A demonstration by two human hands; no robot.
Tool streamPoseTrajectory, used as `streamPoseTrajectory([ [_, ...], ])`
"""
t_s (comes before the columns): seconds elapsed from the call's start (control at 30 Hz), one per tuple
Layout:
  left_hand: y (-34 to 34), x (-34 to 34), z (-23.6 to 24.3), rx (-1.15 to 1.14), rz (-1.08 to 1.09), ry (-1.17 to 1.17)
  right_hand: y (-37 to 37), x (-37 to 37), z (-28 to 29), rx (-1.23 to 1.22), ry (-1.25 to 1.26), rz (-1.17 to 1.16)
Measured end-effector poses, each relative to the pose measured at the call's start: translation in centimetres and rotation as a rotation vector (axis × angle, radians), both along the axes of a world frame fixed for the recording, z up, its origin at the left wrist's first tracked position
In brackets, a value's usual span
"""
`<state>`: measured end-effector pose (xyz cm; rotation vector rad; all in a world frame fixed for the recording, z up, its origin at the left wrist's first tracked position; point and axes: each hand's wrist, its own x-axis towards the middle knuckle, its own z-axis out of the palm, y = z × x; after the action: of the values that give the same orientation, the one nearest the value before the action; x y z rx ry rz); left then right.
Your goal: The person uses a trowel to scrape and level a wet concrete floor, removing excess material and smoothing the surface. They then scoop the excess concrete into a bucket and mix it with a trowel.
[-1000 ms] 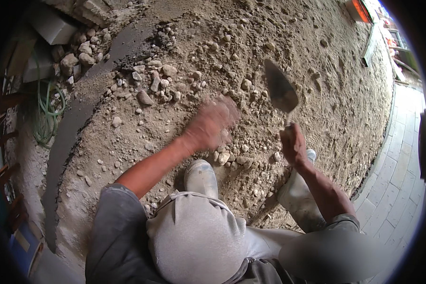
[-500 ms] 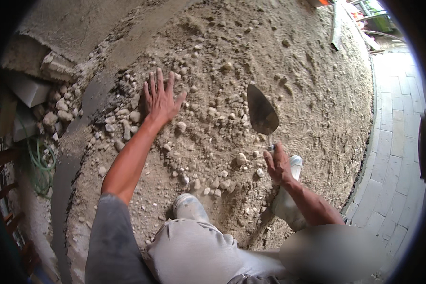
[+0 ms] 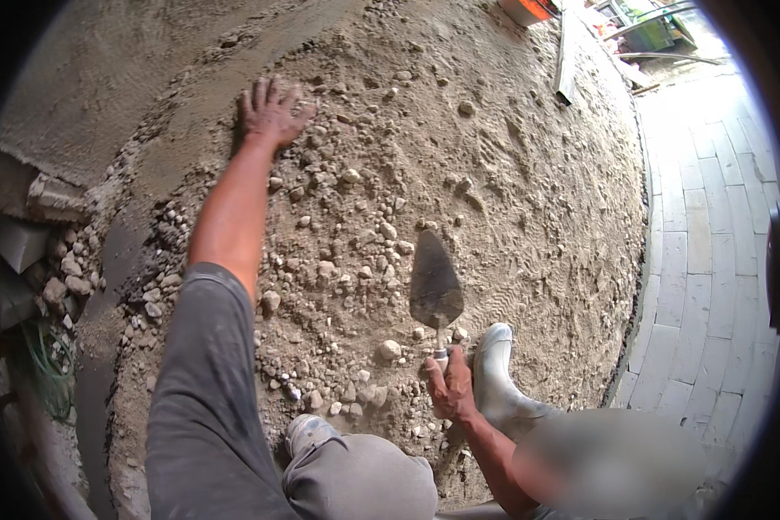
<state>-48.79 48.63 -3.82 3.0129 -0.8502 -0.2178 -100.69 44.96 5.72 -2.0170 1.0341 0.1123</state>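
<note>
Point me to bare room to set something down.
Bare: the grey paving right of the sandy ground, and the smoother sand at upper left, beside the left hand. Crowded: the pebbles left of the masonry trowel, and the rubble at far left.

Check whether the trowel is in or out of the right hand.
In: the right hand is closed around the handle of the trowel, whose blade projects beyond the grip.
</note>
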Motion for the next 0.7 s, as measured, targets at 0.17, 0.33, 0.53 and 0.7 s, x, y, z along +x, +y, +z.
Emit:
streamPoseTrajectory([
  [0.17,-0.1,1.8,-4.2,-0.16,-0.249,-0.051,0.3,0.6,-1.1,-0.078,0.043,0.111],
  [0.33,-4.8,-0.6,-2.2,-0.344,-0.162,0.154,1.4,1.8,-1.8,-0.009,-0.017,-0.012],
  [0.53,-3.9,-11.0,0.5,-0.169,-0.683,0.099,-0.9,3.0,0.5,-0.002,-0.016,-0.092],
  [0.7,1.7,-20.6,-0.8,-0.359,-1.092,-0.014,-3.7,2.1,-1.0,-0.104,-0.115,-0.12],
])
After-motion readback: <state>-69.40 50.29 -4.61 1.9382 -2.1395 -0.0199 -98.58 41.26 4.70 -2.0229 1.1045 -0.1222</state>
